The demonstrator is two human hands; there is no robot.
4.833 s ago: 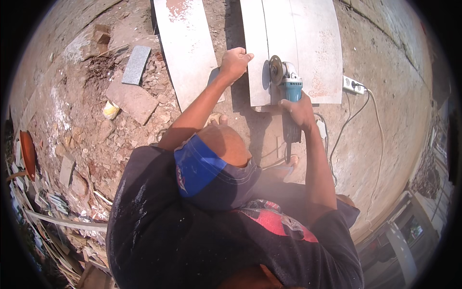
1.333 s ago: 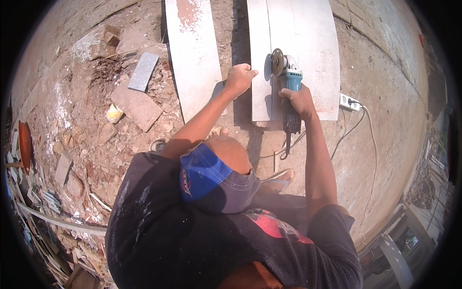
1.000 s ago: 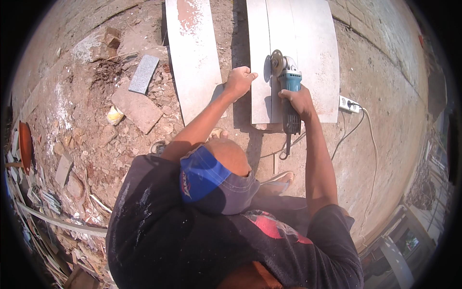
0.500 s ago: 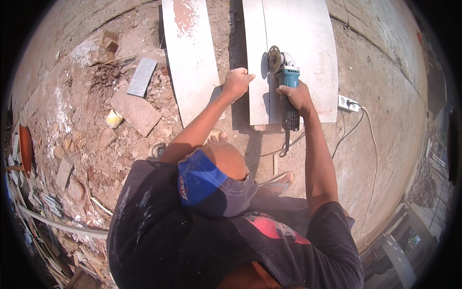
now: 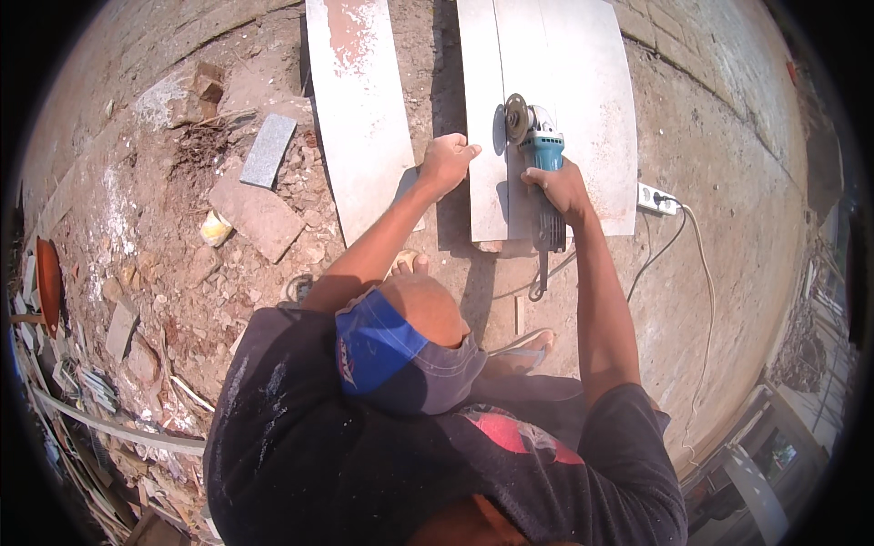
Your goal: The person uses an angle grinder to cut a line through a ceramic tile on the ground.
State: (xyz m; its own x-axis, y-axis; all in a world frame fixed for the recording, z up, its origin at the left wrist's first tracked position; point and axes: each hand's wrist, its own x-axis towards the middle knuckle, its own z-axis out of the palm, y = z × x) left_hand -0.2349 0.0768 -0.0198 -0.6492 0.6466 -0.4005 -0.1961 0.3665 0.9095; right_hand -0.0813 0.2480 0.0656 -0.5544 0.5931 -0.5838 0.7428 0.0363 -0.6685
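Disc (image 5: 516,118) now sits farther up the panel (image 5: 592,109) from its near edge than a few seconds back; in the last half second it's barely shifted. Reads as progress along the dark line (image 5: 500,55) that runs up the left part of the panel, with a good stretch of line still beyond the disc. Can't tell from this angle whether the disc is biting or just clear of the surface. Grinder (image 5: 543,150) is over the panel's near half, rear end poking past the near edge; right hand (image 5: 563,187) fingers are wrapped round its body. Left hand (image 5: 448,162) is at about the same spot by the panel's left edge, fingers curled closed, nothing visible in them; thumb overlaps the edge in view, contact unclear. Haze by the panel's near edge looks thinner than earlier. Board (image 5: 364,118) lies left of the panel, power strip (image 5: 649,200) just right of its near right corner.
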